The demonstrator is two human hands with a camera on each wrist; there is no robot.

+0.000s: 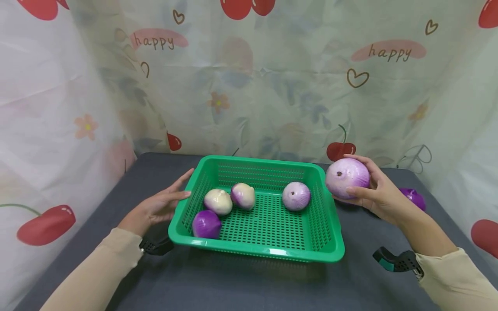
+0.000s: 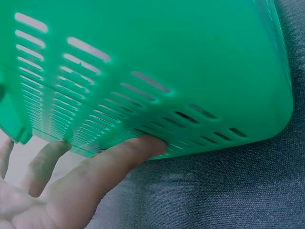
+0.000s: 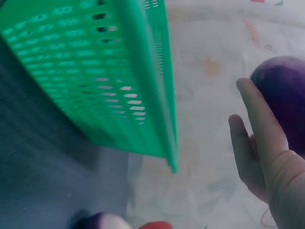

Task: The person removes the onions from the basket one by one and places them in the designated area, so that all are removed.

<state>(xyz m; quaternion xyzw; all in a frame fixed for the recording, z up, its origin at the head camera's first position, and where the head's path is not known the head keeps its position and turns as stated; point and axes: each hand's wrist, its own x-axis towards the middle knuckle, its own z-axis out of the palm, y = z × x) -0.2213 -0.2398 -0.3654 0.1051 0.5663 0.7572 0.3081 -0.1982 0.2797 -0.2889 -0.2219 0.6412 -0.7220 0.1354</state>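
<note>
Curtain: behind the table's far edge and along both sides you have a pale curtain (image 1: 272, 103) printed with cherries, hearts and "happy".
Table: your dark table (image 1: 233, 280) carries everything not in your hands.
Green basket: the slotted basket (image 1: 249, 249) sits toward the table's far edge; its right rim stands between your right hand and the basket's floor.
Left hand: your left hand (image 1: 163, 205) has its fingers extended and spread, fingertips against the basket's left wall, with hold of nothing.
Right hand: your right hand (image 1: 383, 196) is part-closed, thumb in front and fingers behind, gripping the large pale onion.
Large pale onion: you hold the large pale onion (image 1: 346, 177) in the air just outside the basket's far right corner.
Basket's right half: a smaller pale onion (image 1: 296, 196) lies near the right wall.
Basket's left half: a deep purple bulb (image 1: 206, 224) lies at the near left corner, with two white-and-purple bulbs (image 1: 218, 202) behind it.
Table's right edge: a loose purple bulb (image 1: 414, 198) lies near there, partly hidden by your right wrist.
Wristbands: you wear dark wristbands (image 1: 397, 261) on both wrists.
</note>
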